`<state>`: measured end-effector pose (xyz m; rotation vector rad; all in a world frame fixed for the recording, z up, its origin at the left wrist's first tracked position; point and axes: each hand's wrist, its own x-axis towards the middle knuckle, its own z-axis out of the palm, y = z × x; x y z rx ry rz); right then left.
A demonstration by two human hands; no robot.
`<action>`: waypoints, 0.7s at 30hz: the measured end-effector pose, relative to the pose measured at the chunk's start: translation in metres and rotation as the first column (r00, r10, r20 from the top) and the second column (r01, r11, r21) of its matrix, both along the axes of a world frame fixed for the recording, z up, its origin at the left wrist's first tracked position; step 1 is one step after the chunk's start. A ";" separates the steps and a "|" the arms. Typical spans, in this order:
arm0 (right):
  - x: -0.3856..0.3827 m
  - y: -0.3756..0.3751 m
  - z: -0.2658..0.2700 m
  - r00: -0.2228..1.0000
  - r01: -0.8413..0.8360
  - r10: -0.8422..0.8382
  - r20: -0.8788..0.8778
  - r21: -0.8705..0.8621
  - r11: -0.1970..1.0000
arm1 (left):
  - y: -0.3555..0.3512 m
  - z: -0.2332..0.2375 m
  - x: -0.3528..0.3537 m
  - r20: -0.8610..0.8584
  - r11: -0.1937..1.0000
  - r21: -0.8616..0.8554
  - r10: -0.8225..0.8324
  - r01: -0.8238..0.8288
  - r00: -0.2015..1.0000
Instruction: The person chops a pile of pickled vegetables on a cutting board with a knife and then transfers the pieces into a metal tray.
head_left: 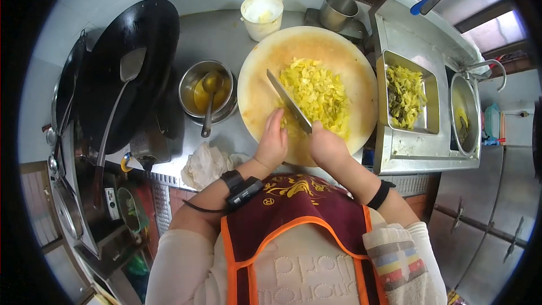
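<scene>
Lying chopped, yellow-green vegetables [322, 93]

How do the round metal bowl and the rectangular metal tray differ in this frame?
Shape: the bowl is round; the tray is rectangular.
Contents: the bowl holds yellow liquid; the tray holds yellow-green chopped vegetables with darker bits.
Utensil: a ladle rests in the bowl; none shows in the tray.
Place: the bowl is left of the cutting board, the tray right.
Shared: both are open-topped.
</scene>
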<state>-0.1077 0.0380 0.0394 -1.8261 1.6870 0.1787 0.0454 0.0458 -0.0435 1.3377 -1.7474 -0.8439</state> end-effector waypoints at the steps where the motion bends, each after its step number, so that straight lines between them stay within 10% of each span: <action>1: 0.000 -0.001 0.006 1.000 0.000 0.000 -0.001 -0.001 1.000 | -0.001 0.000 0.000 -0.001 1.000 -0.001 0.000 0.000 1.000; 7: -0.007 -0.012 0.019 0.992 0.100 -0.104 -0.077 -0.048 0.994 | 0.005 -0.001 0.000 -0.001 0.997 -0.014 -0.074 0.074 0.997; 14: -0.021 -0.008 0.001 0.993 0.093 -0.099 -0.070 -0.081 0.992 | 0.003 0.020 -0.013 0.516 0.962 -0.008 -0.228 0.271 0.826; 21: -0.071 0.012 0.030 0.879 0.435 -0.460 -0.123 -0.185 0.881 | -0.022 0.003 -0.024 0.536 0.980 -0.094 -0.099 0.176 0.838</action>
